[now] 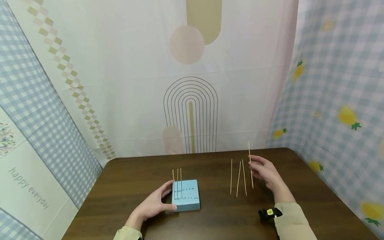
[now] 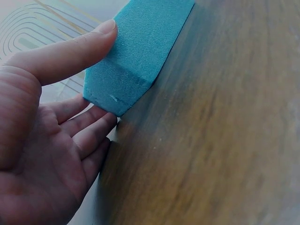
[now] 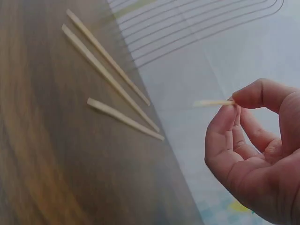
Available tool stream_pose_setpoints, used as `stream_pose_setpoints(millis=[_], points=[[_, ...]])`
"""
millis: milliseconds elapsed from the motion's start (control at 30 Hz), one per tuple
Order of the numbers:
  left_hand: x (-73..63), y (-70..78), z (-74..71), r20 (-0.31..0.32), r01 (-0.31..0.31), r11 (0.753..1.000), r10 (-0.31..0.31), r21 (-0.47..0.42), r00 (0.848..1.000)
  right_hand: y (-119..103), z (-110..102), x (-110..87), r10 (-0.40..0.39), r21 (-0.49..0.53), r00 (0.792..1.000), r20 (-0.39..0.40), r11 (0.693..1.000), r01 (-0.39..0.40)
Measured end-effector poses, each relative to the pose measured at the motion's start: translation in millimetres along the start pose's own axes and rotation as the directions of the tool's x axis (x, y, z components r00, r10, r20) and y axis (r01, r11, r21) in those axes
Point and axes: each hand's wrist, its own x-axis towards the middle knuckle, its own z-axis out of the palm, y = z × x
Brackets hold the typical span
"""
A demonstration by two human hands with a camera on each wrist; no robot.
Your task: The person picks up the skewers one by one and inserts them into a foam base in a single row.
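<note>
A light blue foam block [image 1: 189,205] with rows of small dark holes lies flat on the table. Three thin wooden sticks [image 1: 181,180] stand upright in it toward its left side. My left hand [image 1: 153,204] holds the block at its left end, thumb on the front face and fingers around the side, as the left wrist view shows. To the right, my right hand [image 1: 266,172] pinches another wooden stick [image 3: 213,103] between thumb and fingertips. In the head view this stick is nearly vertical. Just left of that hand, three loose sticks [image 1: 231,176] lie on the wood.
The dark brown wooden table [image 1: 216,220] has its far edge against a white patterned cloth [image 1: 132,83]. Blue checked cloths [image 1: 327,133] hang at both sides. A black strap with a yellow tag [image 1: 270,213] sits at the right wrist.
</note>
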Motion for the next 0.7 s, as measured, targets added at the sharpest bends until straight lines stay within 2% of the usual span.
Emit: stream_pose_setpoints(millis=[133, 467, 700], points=[[-0.3, -0.1, 0.8, 0.000, -0.006, 1.000, 0.006, 0.006, 1.000, -9.9, 8.5, -2.8, -0.024, 0.049, 1.000, 0.007, 0.999, 0.023], [-0.1, 0.9, 2.5, 0.001, -0.008, 1.000, 0.008, 0.005, 1.000, -27.9, 38.9, -8.6, -0.093, 0.097, 0.995, 0.041, 0.991, 0.089], [-0.5, 1.0, 1.8, 0.000, -0.013, 1.000, 0.013, 0.011, 1.000, -30.3, 47.3, -7.4, -0.110, 0.079, 0.993, 0.036, 0.991, 0.107]])
